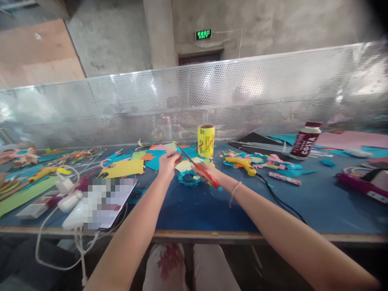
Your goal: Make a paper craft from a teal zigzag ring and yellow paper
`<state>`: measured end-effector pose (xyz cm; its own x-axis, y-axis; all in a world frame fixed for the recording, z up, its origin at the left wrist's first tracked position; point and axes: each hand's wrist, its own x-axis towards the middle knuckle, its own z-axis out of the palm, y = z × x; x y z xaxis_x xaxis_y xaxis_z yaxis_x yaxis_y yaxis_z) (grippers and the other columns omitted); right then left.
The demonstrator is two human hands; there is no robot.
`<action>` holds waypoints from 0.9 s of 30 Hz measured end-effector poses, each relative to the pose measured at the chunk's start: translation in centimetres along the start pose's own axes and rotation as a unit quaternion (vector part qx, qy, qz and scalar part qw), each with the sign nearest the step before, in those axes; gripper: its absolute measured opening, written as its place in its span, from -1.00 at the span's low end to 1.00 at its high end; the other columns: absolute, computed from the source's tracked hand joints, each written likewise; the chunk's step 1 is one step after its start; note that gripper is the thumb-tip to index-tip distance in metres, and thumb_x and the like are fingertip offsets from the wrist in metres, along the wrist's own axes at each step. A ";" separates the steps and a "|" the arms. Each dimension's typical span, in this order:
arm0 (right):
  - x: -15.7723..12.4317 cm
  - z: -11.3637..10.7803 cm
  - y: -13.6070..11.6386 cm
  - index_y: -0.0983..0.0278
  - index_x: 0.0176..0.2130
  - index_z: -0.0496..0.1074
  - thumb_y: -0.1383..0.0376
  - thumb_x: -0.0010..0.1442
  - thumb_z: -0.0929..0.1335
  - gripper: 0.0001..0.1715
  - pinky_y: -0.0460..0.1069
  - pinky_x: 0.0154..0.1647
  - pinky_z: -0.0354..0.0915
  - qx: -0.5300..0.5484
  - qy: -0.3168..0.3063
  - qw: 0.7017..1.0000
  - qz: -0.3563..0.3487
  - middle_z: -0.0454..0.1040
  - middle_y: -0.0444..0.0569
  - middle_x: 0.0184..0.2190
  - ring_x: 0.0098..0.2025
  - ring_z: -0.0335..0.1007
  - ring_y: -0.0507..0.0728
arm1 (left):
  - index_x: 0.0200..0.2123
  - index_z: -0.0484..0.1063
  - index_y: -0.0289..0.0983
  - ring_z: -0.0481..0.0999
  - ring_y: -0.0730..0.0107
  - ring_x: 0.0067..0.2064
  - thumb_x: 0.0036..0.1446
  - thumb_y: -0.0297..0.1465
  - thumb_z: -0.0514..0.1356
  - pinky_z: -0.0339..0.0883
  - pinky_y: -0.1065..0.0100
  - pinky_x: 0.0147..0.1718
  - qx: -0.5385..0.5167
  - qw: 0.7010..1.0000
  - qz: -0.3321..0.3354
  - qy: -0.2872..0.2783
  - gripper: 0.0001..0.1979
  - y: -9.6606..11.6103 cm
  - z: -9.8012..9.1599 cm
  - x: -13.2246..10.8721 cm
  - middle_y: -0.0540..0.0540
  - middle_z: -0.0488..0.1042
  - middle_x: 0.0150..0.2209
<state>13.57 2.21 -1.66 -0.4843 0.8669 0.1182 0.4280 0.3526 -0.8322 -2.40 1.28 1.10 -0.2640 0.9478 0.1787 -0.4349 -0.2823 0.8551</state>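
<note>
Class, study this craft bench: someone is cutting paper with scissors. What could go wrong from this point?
1. The left hand pinches paper right at the blade of the red-handled scissors in the right hand; a fingertip could get nicked.
2. The black cord of the yellow glue gun trails beside the right forearm; a snag might drag the gun.
3. The dark red bottle stands upright among scraps; a bump could tip it.

bare blue table (197, 210) near edge, paper scraps (145, 159), yellow roll (206, 140), glue gun (242, 165) crowding beyond

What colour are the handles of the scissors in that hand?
Red, on the scissors held in the right hand; clearest in the head view.
</note>
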 end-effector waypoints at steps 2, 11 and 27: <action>-0.1 0.0 -0.3 0.27 -0.56 0.12 -0.18 0.00 0.19 -0.43 -0.11 -0.69 -0.02 -0.020 0.014 1.000 0.006 0.11 -0.21 -0.70 -0.68 -0.03 -0.08 | -0.61 0.40 -0.38 0.47 0.42 -0.52 -0.35 -0.50 0.31 0.37 0.30 -0.29 -0.004 1.000 0.000 0.000 -0.86 0.2 0.1 -0.1 -0.03 0.43 -0.64; -0.7 -0.1 -1.4 0.27 -0.61 0.17 -0.12 0.00 0.23 -0.47 -0.10 -0.66 0.03 -0.091 0.059 0.994 0.010 0.17 -0.18 -0.75 -0.70 0.08 -0.04 | -0.59 0.38 -0.37 0.48 0.41 -0.52 -0.32 -0.55 0.30 0.36 0.27 -0.26 -0.020 1.000 -0.014 0.010 -0.86 0.3 0.1 0.0 -0.04 0.45 -0.63; 0.2 -2.3 0.2 0.30 -0.54 0.35 -0.15 -0.03 0.25 -0.44 -0.02 -0.43 0.16 -0.299 0.147 0.942 0.038 0.41 0.14 -0.53 -0.40 0.37 0.22 | -0.44 0.40 -0.39 0.48 0.46 -0.51 -0.19 -0.61 0.19 0.36 0.36 -0.34 0.002 0.998 -0.052 -0.025 -0.86 0.0 0.2 -0.3 -0.06 0.46 -0.56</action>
<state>15.36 3.27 -0.59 -0.2405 0.9270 0.2878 0.8492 0.3446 -0.4002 -2.13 1.04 1.10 -0.1751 0.9781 0.1129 -0.4548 -0.1821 0.8718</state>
